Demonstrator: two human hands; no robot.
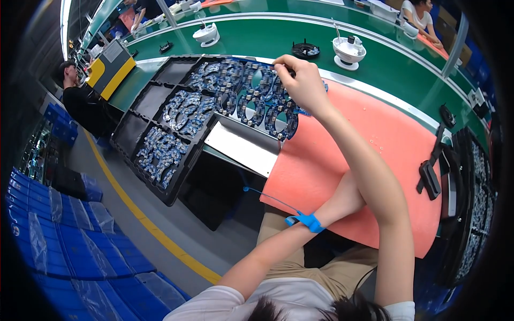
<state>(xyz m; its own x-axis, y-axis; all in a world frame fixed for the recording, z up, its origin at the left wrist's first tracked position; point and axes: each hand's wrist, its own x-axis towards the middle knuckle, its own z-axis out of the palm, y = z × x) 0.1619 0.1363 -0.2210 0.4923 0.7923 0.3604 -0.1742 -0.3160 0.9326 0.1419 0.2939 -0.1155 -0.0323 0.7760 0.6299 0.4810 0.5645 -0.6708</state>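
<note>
My right hand [301, 80] reaches far forward, its fingers closed at the upper edge of a panel of blue ring-shaped circuit boards [250, 109]. The panel lies across the corner of a black compartment tray [170, 195] and the edge of a salmon-pink mat [375, 115]. Loose curved blue boards [184, 112] fill several of the tray's compartments. My left hand [347, 199] is low over the mat, under my right forearm, which hides its fingers. A blue wrist strap [310, 221] with a cord circles my left wrist.
A white metal strip [241, 145] lies beside the tray. White round devices [349, 52] and a black ring-shaped part [305, 50] stand on the green conveyor [257, 35]. A black strapped device [429, 179] rests on the mat's right. Blue bins [80, 241] and a co-worker [83, 104] are at left.
</note>
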